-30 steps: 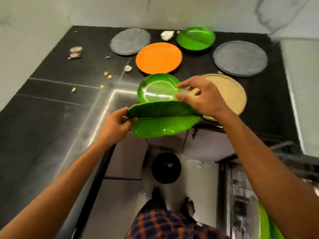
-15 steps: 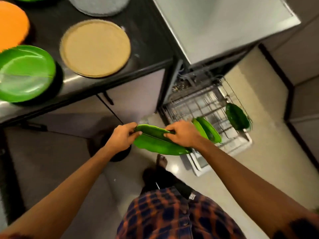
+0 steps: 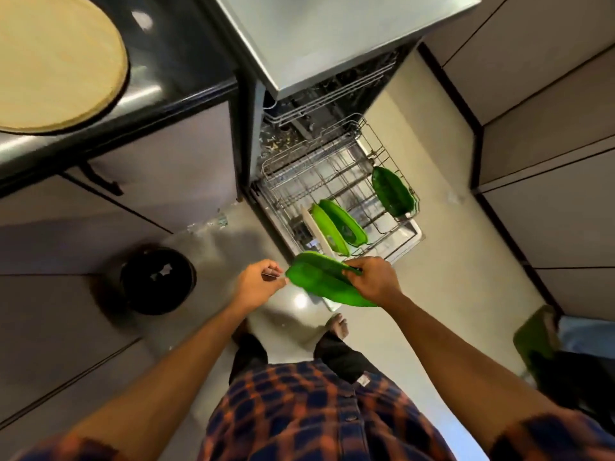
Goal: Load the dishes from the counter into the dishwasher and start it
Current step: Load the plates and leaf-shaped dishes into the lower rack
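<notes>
Right grip (image 3: 374, 281) pinches the green plate (image 3: 319, 284) at its right end, fingers curled over the rim, thumb hidden under. Left grip (image 3: 263, 281) is at the plate's left tip w/ fingers curled. It's blurry there, so I can't tell if it pinches the tip or is just beside it. The plate is in the air above the floor, roughly flat, by the near corner of the rack (image 3: 316, 168). Could be two plates stacked, but the edge is too smeared to say.

Why so: holding by the ends keeps the faces free & lets the person turn the plate on edge, which the rack tines need. The rack is pulled out of the dishwasher (image 3: 332, 44) over the open door, so the slots are reachable from above.

Already in it, all on edge:
- a white plate (image 3: 314, 227) at the near end
- a green pair (image 3: 344, 224) right behind it, near-parallel & close together
- a dark plate (image 3: 392, 191) apart at the far-right side

Filling in a row from one end saves room, so the next slot is prob. beside the white plate or in the gap between the pair & the dark plate.

Task is approx. partway. A tan plate (image 3: 56, 61) lies on the surface (image 3: 173, 51), not loaded. The door is open and nothing is started yet. Risk: a hold at one end of a slick plate may slip when it's tipped upright.
</notes>
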{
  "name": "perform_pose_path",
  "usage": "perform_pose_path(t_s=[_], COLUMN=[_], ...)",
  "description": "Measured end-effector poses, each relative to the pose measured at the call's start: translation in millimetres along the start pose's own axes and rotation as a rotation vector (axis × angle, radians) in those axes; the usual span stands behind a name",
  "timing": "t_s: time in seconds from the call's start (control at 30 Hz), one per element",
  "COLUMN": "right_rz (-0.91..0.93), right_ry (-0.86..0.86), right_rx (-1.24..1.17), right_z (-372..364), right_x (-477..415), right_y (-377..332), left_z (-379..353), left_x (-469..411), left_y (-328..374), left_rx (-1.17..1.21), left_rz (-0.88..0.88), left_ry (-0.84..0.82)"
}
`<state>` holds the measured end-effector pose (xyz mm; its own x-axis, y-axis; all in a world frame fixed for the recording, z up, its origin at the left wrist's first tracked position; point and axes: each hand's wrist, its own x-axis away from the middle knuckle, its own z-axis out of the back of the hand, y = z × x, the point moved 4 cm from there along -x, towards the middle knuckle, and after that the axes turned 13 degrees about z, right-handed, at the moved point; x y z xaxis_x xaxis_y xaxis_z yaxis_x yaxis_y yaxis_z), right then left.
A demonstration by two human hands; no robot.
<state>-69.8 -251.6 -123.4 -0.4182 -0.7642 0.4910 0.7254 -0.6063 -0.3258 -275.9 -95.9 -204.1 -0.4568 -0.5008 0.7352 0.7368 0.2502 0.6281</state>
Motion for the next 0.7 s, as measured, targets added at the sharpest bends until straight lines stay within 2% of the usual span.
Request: perform_pose_path(t_s=[0.13, 0.27, 0.43, 0.7], right_rz=[-0.129, -0.226, -0.232, -0.278], right_ry=[0.145, 0.231, 0.211, 0.074], right_rx=[-0.085, -0.169, -0.191, -0.244], right_z=[28, 49, 58, 48], right_x=[-3, -17, -60, -151], right_y=[65, 136, 227, 357], left_z=[-31, -68, -129, -215], left_x=[-23, -48, -71, -125], left_y=[2, -1, 9, -3], left_rx=[0.029, 0.113, 0.13, 0.213], left_rz=[0.065, 0.204, 0.374, 0.586], left_ry=[0.055, 0.084, 0.133, 0.245])
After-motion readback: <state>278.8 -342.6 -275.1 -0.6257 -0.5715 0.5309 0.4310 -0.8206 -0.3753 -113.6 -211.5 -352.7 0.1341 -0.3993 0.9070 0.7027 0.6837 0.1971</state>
